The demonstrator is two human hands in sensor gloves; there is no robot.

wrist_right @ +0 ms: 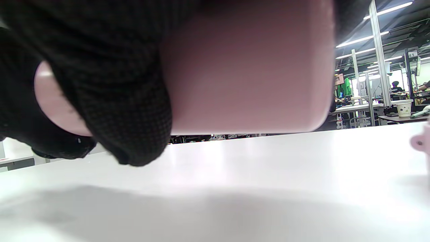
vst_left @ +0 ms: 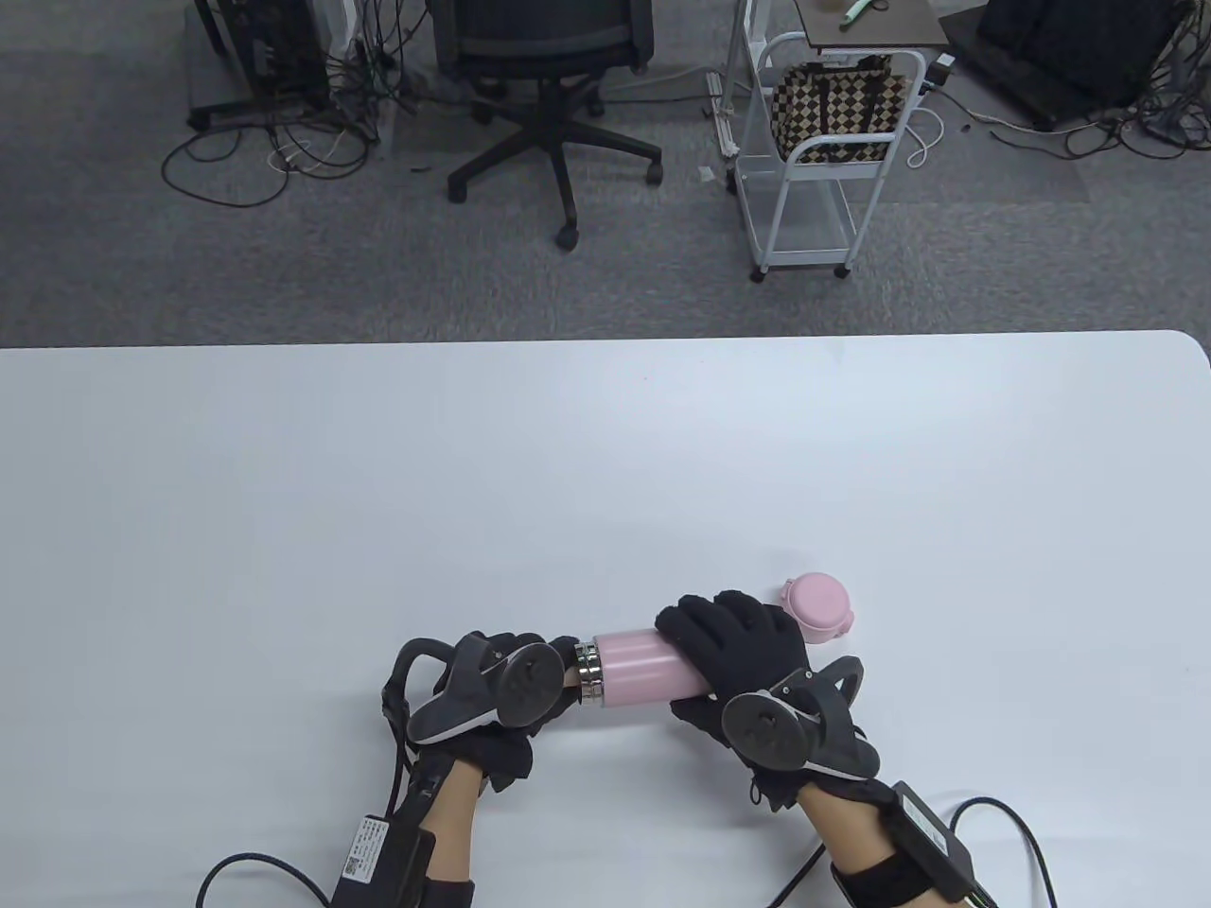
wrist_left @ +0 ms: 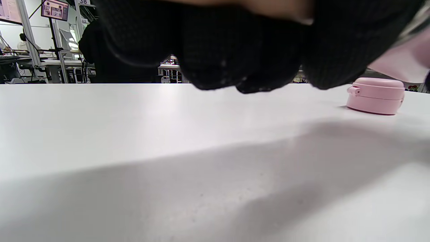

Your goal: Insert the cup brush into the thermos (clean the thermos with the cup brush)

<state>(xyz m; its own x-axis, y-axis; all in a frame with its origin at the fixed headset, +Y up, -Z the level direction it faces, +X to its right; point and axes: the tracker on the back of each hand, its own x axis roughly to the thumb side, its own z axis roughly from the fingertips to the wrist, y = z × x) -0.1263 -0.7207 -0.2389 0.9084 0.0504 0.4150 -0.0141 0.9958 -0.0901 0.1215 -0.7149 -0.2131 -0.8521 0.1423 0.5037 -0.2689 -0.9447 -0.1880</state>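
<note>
Right hand (vst_left: 747, 662) grips pink thermos (vst_left: 639, 670); left hand (vst_left: 492, 695) grip unclear; no legible writing.

Bright, even overhead light. The white tabletop (vst_left: 605, 473) shows soft glare and broad, diffuse shadows. Wrist views blur nearby gloves; ceiling strip lights are visible.

White table (vst_left: 284, 492); pink lid (vst_left: 818, 607) lying flat on it, right of centre, near front edge.

You face a white table (vst_left: 605, 454) on grey carpet (vst_left: 284, 274) — beyond it a black office chair (vst_left: 544, 85), a white cart (vst_left: 823, 151), tangled floor cables (vst_left: 274, 151).
</note>
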